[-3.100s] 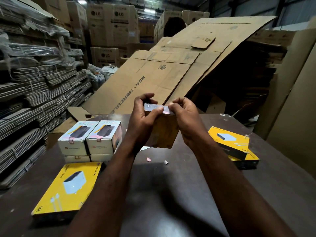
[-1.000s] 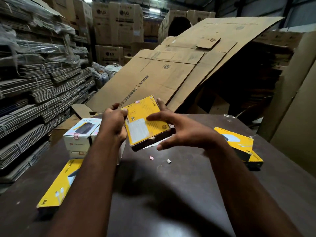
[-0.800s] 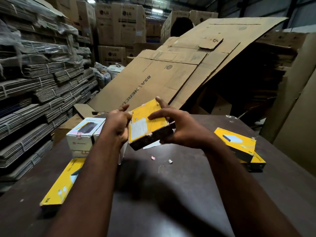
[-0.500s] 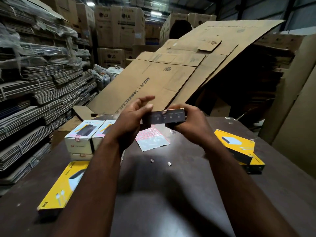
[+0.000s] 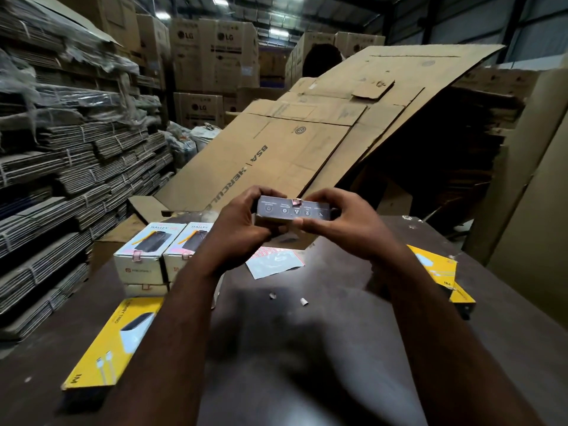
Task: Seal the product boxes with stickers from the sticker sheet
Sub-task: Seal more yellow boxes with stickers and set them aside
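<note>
Both hands held one box (image 5: 293,210) above the desk (image 5: 307,348), its dark side with a row of icons facing the camera. The left hand's (image 5: 242,224) fingers were curled round its left end, and the right hand's (image 5: 341,224) were clamped on its right end. One pink sticker (image 5: 296,202) sat on its top edge. One sticker sheet (image 5: 275,261) lay on the desk below. Two white boxes (image 5: 159,250) read "HALLEY". Three yellow boxes (image 5: 113,342) lay about, one at left and two stacked at right, "IM" legible on two. A cardboard sheet (image 5: 292,155) read "BSA" and "HERCULE". Three cartons (image 5: 215,56) read "LG".
</note>
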The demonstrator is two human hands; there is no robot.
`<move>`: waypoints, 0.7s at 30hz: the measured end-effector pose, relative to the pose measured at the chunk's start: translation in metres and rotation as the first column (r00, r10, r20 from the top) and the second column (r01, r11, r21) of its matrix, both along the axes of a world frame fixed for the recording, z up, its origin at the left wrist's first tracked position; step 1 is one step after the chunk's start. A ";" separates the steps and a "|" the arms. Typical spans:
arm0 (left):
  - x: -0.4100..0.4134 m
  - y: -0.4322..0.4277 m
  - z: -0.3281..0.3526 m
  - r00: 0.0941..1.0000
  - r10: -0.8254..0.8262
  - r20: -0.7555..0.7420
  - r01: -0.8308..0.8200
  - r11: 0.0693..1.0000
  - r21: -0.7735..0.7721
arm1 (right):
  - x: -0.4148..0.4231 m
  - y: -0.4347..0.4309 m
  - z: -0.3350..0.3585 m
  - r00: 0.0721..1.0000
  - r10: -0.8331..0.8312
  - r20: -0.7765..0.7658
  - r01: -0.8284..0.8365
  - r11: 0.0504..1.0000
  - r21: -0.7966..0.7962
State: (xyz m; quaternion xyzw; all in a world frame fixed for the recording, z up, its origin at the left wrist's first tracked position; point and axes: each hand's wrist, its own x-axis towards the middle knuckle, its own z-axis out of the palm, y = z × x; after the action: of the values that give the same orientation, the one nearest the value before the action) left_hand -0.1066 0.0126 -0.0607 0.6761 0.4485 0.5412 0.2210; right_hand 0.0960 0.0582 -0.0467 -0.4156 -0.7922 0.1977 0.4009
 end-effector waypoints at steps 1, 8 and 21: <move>0.000 0.000 0.000 1.000 0.010 -0.010 -0.010 1.000 0.001 | -0.001 -0.002 0.002 1.000 -0.010 -0.007 0.011 0.999 0.039; 0.005 0.003 -0.003 0.998 0.000 -0.060 0.000 1.000 0.010 | -0.007 -0.005 0.001 0.982 -0.014 -0.187 0.025 0.998 0.059; 0.005 0.002 -0.004 0.994 0.019 -0.106 -0.017 1.000 0.021 | -0.007 -0.006 0.001 0.971 0.022 -0.236 -0.036 0.998 -0.051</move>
State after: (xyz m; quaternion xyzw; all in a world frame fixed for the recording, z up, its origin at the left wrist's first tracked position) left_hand -0.1014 0.0150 -0.0643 0.7020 0.4603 0.5110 0.1850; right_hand 0.0887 0.0523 -0.0453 -0.3885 -0.7392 0.2733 0.4775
